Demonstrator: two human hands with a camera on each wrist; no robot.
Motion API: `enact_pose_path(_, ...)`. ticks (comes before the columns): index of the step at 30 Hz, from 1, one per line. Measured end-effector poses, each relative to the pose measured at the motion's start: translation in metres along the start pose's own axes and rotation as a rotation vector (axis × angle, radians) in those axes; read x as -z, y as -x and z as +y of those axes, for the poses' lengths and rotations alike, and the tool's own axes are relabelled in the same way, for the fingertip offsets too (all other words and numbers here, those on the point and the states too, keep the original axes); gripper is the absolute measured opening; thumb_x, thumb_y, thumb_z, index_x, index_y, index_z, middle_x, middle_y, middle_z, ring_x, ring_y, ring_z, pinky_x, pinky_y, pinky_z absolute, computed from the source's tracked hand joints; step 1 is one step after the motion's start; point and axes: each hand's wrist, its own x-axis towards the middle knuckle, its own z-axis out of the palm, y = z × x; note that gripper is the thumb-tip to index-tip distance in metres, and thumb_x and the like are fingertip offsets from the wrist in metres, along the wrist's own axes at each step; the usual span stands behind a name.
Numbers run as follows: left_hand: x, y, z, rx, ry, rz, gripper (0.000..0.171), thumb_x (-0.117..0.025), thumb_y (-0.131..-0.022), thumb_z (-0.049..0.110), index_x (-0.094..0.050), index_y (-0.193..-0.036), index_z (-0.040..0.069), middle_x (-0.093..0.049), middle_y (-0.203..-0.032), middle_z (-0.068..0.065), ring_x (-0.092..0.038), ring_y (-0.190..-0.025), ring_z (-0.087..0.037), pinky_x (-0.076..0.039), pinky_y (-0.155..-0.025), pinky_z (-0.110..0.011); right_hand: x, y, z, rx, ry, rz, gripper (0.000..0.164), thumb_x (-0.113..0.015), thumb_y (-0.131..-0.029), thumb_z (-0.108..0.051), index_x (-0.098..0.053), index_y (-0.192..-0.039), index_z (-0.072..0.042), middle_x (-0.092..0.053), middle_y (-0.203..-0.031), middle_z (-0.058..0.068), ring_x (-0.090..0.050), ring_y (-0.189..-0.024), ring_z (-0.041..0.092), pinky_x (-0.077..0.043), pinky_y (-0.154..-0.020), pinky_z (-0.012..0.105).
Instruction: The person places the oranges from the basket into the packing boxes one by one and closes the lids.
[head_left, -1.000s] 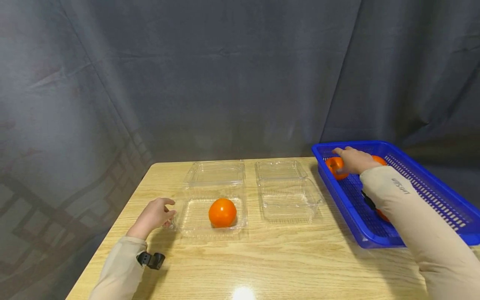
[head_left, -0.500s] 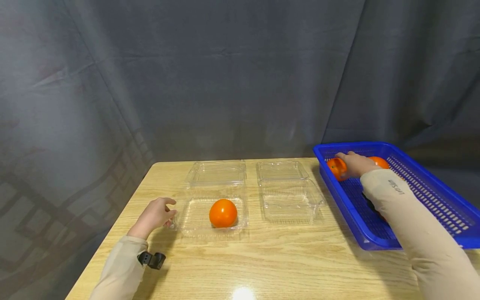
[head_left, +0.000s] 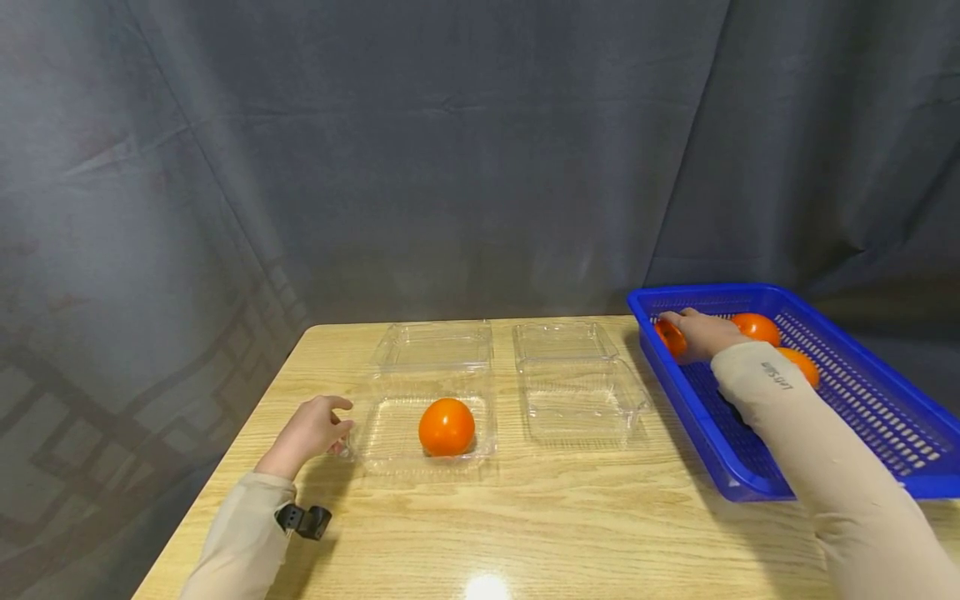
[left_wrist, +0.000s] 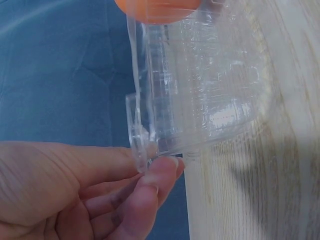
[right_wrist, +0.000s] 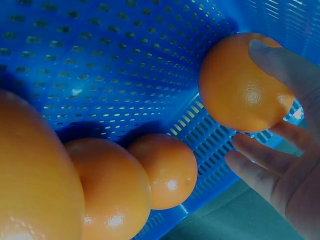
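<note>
My left hand (head_left: 307,429) is at the left end of a clear plastic clamshell box (head_left: 390,425). In the left wrist view, thumb and fingers pinch the rim tab (left_wrist: 137,140) of that box. One orange (head_left: 446,427) sits in the right part of its base. Over in the blue basket (head_left: 686,425), my right hand (head_left: 705,335) grips another orange (right_wrist: 245,82) in the far left corner. Its thumb lies on top of the fruit and the fingers curve round the lower side.
A second clear box (head_left: 577,392) stands with its lid open between the first box and the basket. Several more oranges (right_wrist: 165,172) lie in the basket. A grey curtain (head_left: 480,167) hangs behind the wooden table (head_left: 525,525).
My right hand has come down and back slightly, and its fingers have closed round the orange in the basket corner. The left hand has stayed in place.
</note>
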Motion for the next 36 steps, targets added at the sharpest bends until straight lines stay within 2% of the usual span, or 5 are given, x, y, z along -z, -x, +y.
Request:
enact_pose_path(7,0.0005,0.0003,0.0008,-0.003,-0.005,0.003,0.040,-0.055,-0.087,0.002,-0.046,-0.123,-0.014,-0.064,-0.071,-0.013,-0.058,-0.051,-0.015,-0.049,-0.051,-0.027,-0.0011,-0.0007,0.0012,-0.021,0.013,-0.002,0.075,-0.078,-0.064,-0.017,-0.042,-0.128,0.001,-0.046,-0.105,0.033,-0.056,-0.077,0.043,-0.049,-0.063,0.054)
enact_pose_path(15,0.0008,-0.0002,0.0003,-0.005,-0.010,0.003,0.040,-0.055,-0.087,0.003,-0.046,-0.123,-0.014,-0.064,-0.072,-0.013,-0.059,-0.051,-0.015,-0.049,-0.051,-0.026,-0.0013,-0.0008,0.0015,-0.055,0.011,-0.022,0.071,-0.078,-0.065,-0.015,-0.043,-0.124,0.007,-0.039,-0.109,0.041,-0.054,-0.081,0.049,-0.048,-0.067,0.058)
enact_pose_path(25,-0.0008,-0.0008,-0.0014,0.004,-0.004,-0.004,0.041,-0.055,-0.087,0.003,-0.046,-0.123,-0.014,-0.064,-0.071,-0.011,-0.058,-0.052,-0.013,-0.047,-0.051,-0.026,-0.0035,-0.0014,0.0009,-0.022,0.045,0.003,0.067,-0.078,-0.063,-0.012,-0.044,-0.117,0.007,-0.052,-0.098,0.034,-0.056,-0.084,0.046,-0.049,-0.066,0.055)
enact_pose_path(31,-0.0008,-0.0006,-0.0014,0.006,0.001,-0.006,0.041,-0.055,-0.087,0.003,-0.045,-0.123,-0.014,-0.064,-0.070,-0.010,-0.057,-0.052,-0.013,-0.047,-0.051,-0.026,-0.0024,-0.0006,-0.0004,-0.004,0.079,0.019,0.066,-0.078,-0.063,-0.014,-0.045,-0.116,0.008,-0.052,-0.095,0.033,-0.057,-0.081,0.045,-0.049,-0.063,0.054)
enact_pose_path(36,-0.0009,-0.0003,-0.0014,0.006,0.004,-0.004,0.041,-0.055,-0.087,0.002,-0.046,-0.123,-0.014,-0.063,-0.070,-0.010,-0.056,-0.051,-0.011,-0.047,-0.051,-0.026,0.0019,0.0008,-0.0009,-0.023,0.077,0.024,0.067,-0.078,-0.063,-0.017,-0.045,-0.116,0.007,-0.052,-0.096,0.033,-0.056,-0.079,0.046,-0.049,-0.061,0.054)
